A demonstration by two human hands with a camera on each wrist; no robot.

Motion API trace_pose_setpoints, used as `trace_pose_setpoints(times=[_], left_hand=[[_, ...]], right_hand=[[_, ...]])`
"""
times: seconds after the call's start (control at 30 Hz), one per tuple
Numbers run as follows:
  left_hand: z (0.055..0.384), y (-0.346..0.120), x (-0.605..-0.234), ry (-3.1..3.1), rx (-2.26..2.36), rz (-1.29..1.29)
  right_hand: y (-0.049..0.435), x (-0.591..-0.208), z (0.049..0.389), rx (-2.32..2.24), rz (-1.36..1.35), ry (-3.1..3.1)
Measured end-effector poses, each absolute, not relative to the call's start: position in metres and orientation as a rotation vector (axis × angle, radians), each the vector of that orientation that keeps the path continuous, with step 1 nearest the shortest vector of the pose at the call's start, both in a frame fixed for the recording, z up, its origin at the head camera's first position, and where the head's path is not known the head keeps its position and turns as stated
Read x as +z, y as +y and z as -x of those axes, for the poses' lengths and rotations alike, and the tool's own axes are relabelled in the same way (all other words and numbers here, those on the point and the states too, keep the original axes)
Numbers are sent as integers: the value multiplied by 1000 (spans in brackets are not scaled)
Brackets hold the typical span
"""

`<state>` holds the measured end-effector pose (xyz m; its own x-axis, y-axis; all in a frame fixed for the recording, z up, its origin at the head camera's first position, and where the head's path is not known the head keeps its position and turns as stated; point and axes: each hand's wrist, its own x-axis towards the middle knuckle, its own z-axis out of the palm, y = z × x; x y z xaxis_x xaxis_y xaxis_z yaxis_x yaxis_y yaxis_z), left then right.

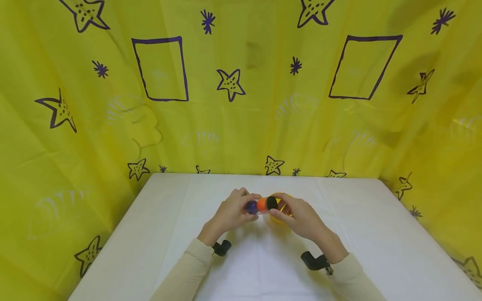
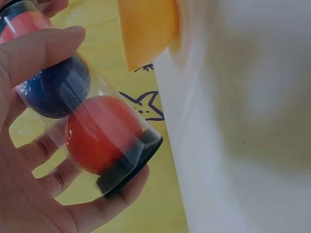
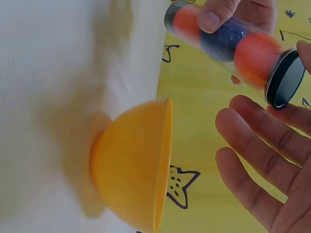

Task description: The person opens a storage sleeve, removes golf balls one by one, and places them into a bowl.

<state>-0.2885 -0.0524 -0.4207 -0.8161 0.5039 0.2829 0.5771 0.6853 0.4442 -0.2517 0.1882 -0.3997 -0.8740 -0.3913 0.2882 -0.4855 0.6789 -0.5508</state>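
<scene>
A clear tube with black caps holds a blue ball between two orange-red balls, one of them the red ball. My left hand grips the tube around its side, the thumb across it. At the right end, my right hand pinches the black cap between thumb and index finger; its other fingers are spread apart. A yellow bowl stands upright on the table, just behind and below my right hand, which partly hides it in the head view. What is inside the bowl cannot be seen.
A white-covered table lies under both hands. Behind and beside it hangs a yellow curtain with purple stars and frames drawn on it. A black strap mount sits on my right wrist and another mount on my left.
</scene>
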Motion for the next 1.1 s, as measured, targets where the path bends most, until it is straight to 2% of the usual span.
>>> trace_pose_setpoints(times=[0.7,1.1], left_hand=[[279,-53,-404,-2713,-576,845],[279,-57,-402,-2747,-527,934]], right_hand=[[182,-399,249,1219,-563,-2721],[181,-399,248,1131,-680,-2720]])
